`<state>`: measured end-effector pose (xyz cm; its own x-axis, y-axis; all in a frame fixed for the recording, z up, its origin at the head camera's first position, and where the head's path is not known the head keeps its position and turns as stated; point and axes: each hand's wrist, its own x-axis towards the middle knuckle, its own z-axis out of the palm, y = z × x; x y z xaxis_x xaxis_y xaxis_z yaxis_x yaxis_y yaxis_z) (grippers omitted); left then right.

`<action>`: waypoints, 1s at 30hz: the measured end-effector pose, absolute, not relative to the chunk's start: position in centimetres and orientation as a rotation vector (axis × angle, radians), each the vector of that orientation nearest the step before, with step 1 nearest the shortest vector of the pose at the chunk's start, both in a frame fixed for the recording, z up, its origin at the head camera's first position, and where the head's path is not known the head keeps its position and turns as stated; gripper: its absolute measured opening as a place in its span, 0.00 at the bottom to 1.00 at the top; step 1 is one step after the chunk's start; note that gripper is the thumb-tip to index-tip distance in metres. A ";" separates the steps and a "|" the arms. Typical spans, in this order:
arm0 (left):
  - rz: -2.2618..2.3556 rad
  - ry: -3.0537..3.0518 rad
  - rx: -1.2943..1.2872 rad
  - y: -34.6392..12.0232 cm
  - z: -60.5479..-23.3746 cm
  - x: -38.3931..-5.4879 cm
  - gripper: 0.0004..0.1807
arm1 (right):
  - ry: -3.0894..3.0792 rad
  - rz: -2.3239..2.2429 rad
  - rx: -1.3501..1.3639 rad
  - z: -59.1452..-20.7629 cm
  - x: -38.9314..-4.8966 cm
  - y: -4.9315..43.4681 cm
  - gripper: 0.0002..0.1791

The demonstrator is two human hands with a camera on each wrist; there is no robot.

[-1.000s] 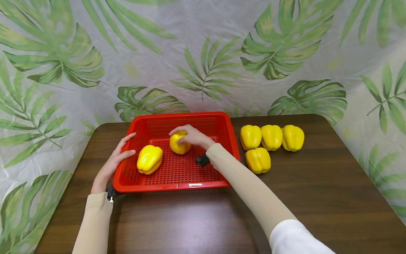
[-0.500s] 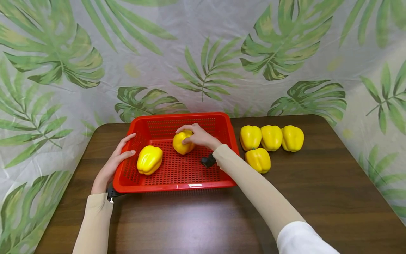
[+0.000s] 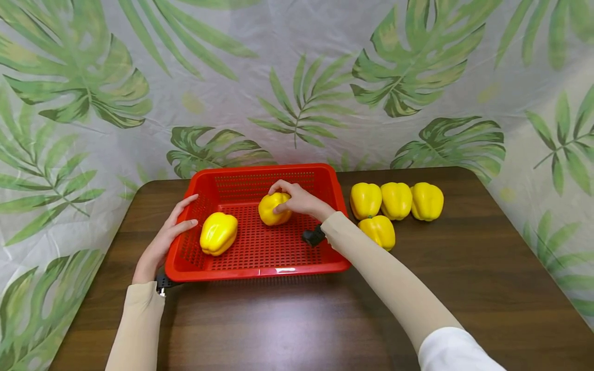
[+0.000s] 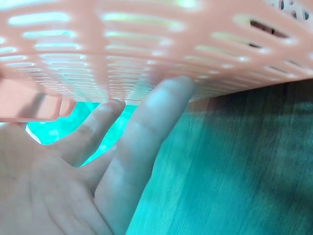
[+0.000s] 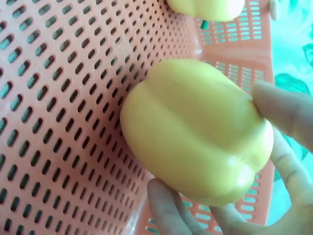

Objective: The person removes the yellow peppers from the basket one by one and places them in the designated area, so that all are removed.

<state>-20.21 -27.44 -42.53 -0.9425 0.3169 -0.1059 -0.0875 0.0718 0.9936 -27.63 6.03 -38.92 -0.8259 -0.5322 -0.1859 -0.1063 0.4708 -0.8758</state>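
Observation:
A red plastic basket with slotted walls stands on the table. At its left side, my left hand lays its thumb and a forefinger over the rim. Other fingers of that hand extend nearly straight against the outer wall in the left wrist view. My right hand grips a yellow bell pepper inside the basket, thumb on one side and fingers on the other. In the right wrist view this bell pepper lies close over the slotted floor. Another yellow bell pepper rests at the basket's left.
Several more yellow bell peppers are grouped on the dark wooden table, right of the basket. A leaf-print cloth hangs behind the table. The right forearm crosses the basket's front right corner.
My right hand has moved a short way right across the basket, with the bell pepper in its grip. The left hand and the other bell peppers have stayed put.

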 end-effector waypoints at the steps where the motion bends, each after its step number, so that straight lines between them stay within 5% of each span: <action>1: 1.942 2.061 0.229 -27.4 -42.5 -20.2 0.33 | 2.279 -1.331 -0.533 -38.9 -27.6 6.1 0.21; 11: 1.934 2.067 0.217 -27.4 -42.4 -20.3 0.33 | 2.222 -1.360 -0.436 -38.7 -27.3 6.4 0.21; 23: 1.941 2.063 0.224 -27.4 -42.4 -20.1 0.33 | 2.117 -1.086 -0.509 -39.0 -27.4 7.6 0.37; 30: 1.953 2.048 0.232 -27.3 -42.4 -20.0 0.33 | 2.053 -1.096 -0.532 -39.1 -27.1 7.8 0.37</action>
<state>-20.03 -27.35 -42.42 -0.9416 0.3198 -0.1050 -0.0897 0.0620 0.9940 -27.07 7.84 -39.07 -0.6430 -0.6455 -0.4122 -0.0169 0.5500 -0.8350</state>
